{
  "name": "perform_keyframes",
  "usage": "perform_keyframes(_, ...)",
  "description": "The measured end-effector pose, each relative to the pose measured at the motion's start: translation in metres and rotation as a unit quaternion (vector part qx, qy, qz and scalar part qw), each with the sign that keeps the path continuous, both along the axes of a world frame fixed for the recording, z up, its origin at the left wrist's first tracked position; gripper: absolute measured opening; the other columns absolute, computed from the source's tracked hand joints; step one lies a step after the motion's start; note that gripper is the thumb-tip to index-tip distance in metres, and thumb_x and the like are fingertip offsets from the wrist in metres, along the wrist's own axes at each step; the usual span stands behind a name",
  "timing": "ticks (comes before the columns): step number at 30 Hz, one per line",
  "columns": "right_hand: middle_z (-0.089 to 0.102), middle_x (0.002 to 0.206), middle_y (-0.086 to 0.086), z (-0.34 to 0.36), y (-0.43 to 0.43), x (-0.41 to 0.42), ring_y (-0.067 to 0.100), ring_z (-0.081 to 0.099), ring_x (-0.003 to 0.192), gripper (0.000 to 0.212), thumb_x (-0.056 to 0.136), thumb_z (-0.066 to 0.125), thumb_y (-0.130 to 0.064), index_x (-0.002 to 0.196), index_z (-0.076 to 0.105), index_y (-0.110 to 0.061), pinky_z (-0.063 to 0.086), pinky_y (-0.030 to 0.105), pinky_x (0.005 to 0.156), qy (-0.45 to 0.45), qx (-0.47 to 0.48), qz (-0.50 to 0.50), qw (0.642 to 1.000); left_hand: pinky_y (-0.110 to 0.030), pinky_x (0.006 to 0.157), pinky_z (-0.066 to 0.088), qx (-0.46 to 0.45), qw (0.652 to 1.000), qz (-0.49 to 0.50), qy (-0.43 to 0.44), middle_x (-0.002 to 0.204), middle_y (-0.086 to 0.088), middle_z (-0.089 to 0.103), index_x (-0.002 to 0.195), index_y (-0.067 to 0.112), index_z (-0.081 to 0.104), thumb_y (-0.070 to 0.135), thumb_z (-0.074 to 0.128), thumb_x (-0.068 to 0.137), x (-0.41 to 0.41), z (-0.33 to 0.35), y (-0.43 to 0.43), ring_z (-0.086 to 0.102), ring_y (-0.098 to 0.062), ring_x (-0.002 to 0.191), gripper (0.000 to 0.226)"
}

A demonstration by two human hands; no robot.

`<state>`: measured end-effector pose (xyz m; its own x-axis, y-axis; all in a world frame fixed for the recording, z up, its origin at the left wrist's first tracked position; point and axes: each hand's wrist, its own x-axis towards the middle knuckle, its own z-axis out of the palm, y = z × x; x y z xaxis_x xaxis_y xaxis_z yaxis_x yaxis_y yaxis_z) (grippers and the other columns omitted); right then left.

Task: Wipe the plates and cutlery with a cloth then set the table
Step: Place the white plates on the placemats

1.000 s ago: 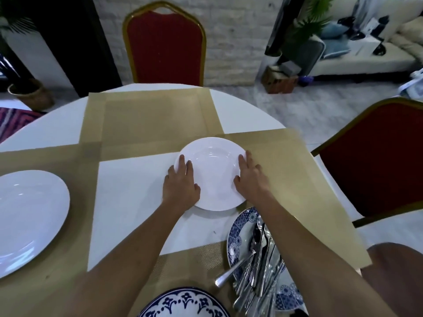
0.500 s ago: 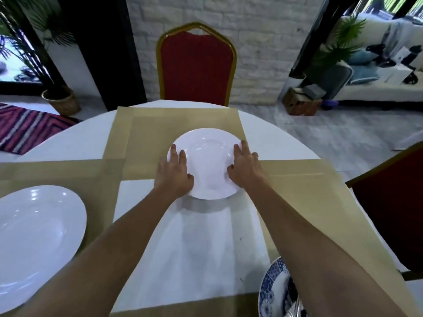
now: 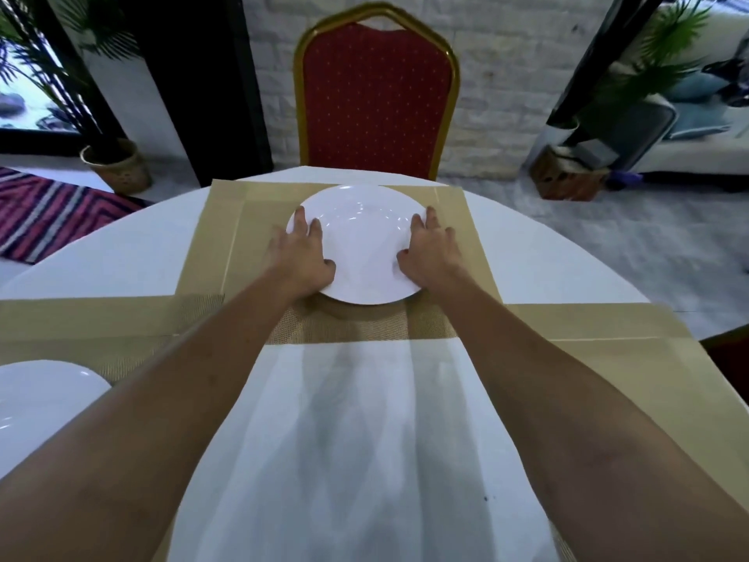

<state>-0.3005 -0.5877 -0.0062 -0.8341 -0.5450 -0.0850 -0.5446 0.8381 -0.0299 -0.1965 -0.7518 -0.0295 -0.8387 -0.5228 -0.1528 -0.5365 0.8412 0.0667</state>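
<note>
A small white plate (image 3: pixel 360 245) is over the far gold placemat (image 3: pixel 456 212), in front of the red chair (image 3: pixel 377 99). My left hand (image 3: pixel 302 257) holds its left rim and my right hand (image 3: pixel 431 253) its right rim, each thumb on the plate's top and the fingers along the edge. A shadow lies under the plate's near edge; whether it touches the mat I cannot tell. A second, larger white plate (image 3: pixel 36 403) rests on the left placemat (image 3: pixel 81 322). No cloth or cutlery is in view.
The round table has a white tablecloth (image 3: pixel 356 440) and another gold placemat (image 3: pixel 608 358) on the right. A second red chair (image 3: pixel 729 350) shows at the right edge. Beyond the table are a potted plant (image 3: pixel 117 164), a striped rug (image 3: pixel 48 212) and a sofa.
Both hands carried the small plate away from me, from the white cloth at the table's middle to the far placemat. The blue patterned plate with cutlery has dropped out of view.
</note>
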Motion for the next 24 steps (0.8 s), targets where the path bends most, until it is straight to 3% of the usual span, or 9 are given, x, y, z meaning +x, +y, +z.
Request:
perform_keyframes(7, -0.005, 0.162, 0.009, 0.000, 0.003, -0.008, 0.042, 0.022, 0.140, 0.064, 0.100, 0.038, -0.034, 0.154, 0.010, -0.014, 0.027, 0.046, 0.112, -0.068, -0.026, -0.010, 0.997, -0.048, 0.116, 0.012, -0.011, 1.000, -0.004, -0.013, 0.159, -0.012, -0.005, 0.152, 0.017, 0.006, 0.045, 0.032, 0.097, 0.005, 0.014, 0.009, 0.006, -0.045, 0.141, 0.067)
perform_keyframes(13, 0.003, 0.163, 0.004, 0.016, 0.056, 0.035, 0.031, 0.013, 0.147, 0.058, 0.101, 0.029, -0.033, 0.154, 0.012, -0.018, 0.025, 0.048, 0.114, -0.022, -0.021, 0.001, 1.000, -0.047, 0.117, -0.001, -0.054, 0.996, -0.060, 0.027, 0.160, -0.012, -0.002, 0.152, 0.014, 0.010, 0.044, 0.028, 0.099, 0.047, 0.042, 0.062, -0.005, -0.033, 0.146, 0.063)
perform_keyframes(18, 0.013, 0.161, 0.007, 0.030, 0.132, 0.094, 0.030, 0.015, 0.146, 0.054, 0.101, 0.031, -0.030, 0.152, 0.020, -0.016, 0.025, 0.048, 0.115, -0.023, -0.039, 0.003, 0.999, -0.054, 0.114, 0.018, -0.007, 0.986, -0.133, 0.100, 0.152, -0.020, 0.030, 0.143, 0.003, 0.036, 0.039, 0.020, 0.092, 0.111, 0.043, 0.142, 0.023, -0.038, 0.142, 0.064)
perform_keyframes(24, 0.021, 0.159, 0.009, 0.045, 0.227, 0.163, 0.030, 0.023, 0.144, 0.056, 0.096, 0.040, -0.025, 0.150, 0.028, -0.014, 0.029, 0.048, 0.111, -0.013, -0.045, -0.032, 0.998, -0.045, 0.118, 0.003, 0.035, 0.979, -0.201, 0.025, 0.160, -0.009, 0.007, 0.152, 0.013, 0.011, 0.036, 0.025, 0.101, 0.186, 0.045, 0.254, 0.004, -0.026, 0.147, 0.058)
